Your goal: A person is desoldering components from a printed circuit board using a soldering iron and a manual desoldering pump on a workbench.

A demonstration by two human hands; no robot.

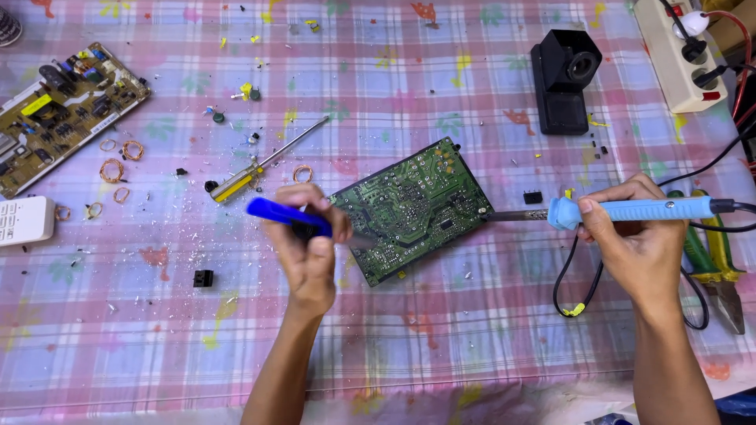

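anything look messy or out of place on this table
Yes: small white and yellow scraps litter the tablecloth, thickest left of the green board. Loose copper coils and tiny black parts lie scattered rather than gathered.

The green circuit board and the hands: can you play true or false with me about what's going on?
1. The right hand holds a blue soldering iron. True.
2. The iron's tip meets the green circuit board at its right edge. True.
3. The left hand holds a red hammer. False: it holds a blue-handled tool.
4. The yellow-handled screwdriver lies on the green board. False: it lies on the tablecloth, to the board's left.
5. A second circuit board lies at the far left. True.
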